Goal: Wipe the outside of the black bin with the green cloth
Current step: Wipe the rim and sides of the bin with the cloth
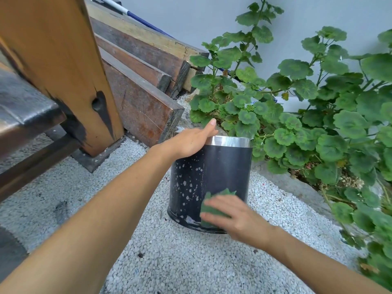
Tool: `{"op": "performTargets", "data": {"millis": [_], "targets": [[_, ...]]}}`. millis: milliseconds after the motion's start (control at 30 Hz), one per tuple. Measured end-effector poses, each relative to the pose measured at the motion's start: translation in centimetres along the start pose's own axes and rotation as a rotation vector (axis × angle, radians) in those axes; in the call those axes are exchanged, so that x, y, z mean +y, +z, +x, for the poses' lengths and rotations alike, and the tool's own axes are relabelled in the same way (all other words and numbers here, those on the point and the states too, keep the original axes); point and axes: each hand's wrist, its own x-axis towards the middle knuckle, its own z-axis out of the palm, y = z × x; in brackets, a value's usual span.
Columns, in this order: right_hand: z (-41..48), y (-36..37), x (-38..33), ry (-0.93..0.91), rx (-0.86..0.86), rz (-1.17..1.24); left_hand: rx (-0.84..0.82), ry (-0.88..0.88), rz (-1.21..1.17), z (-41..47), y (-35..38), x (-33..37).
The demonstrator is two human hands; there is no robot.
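Note:
The black bin (pixel 224 166) stands upright on pebbled ground, with a silver band around its rim. White spots cover its left side; the right side looks darker and cleaner. My left hand (pixel 191 141) rests on the rim's left edge with the fingers straight. Low on the bin's front, my right hand (pixel 233 215) presses the green cloth (pixel 214 206) flat against the wall. The hand is blurred, and it covers most of the cloth.
A wooden post (pixel 70 77) and a dark bench (pixel 23 107) stand at the left. Stacked timber beams (pixel 144 66) lie behind the bin. A leafy plant (pixel 307 115) crowds the bin's right and back. White gravel (pixel 169 262) covers the near ground.

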Motion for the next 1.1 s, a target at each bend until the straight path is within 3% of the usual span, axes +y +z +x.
{"op": "performTargets", "data": {"millis": [133, 233, 400, 600, 867, 1100], "targets": [[5.2, -4.7, 3.2, 0.104, 0.288, -0.094, -0.042, -0.032, -0.198, -0.3, -0.6, 0.3], [8.9, -7.5, 5.1, 0.156, 0.357, -0.183, -0.002, -0.038, -0.305, -0.1, -1.1, 0.1], [12.5, -7.3, 5.2, 0.161, 0.235, -0.235, 0.042, -0.046, -0.339, 0.0, -1.9, -0.1], [9.5, -3.5, 3.8, 0.13, 0.105, -0.252, 0.014, -0.056, -0.276, 0.2, -2.2, -0.3], [2.1, 2.7, -0.4, 0.001, -0.165, -0.161, 0.059, -0.007, 0.033, 0.2, -0.9, -0.3], [-0.4, 3.8, -1.5, -0.091, -0.168, -0.173, 0.028, 0.007, -0.04, -0.3, -0.8, -0.9]]}}
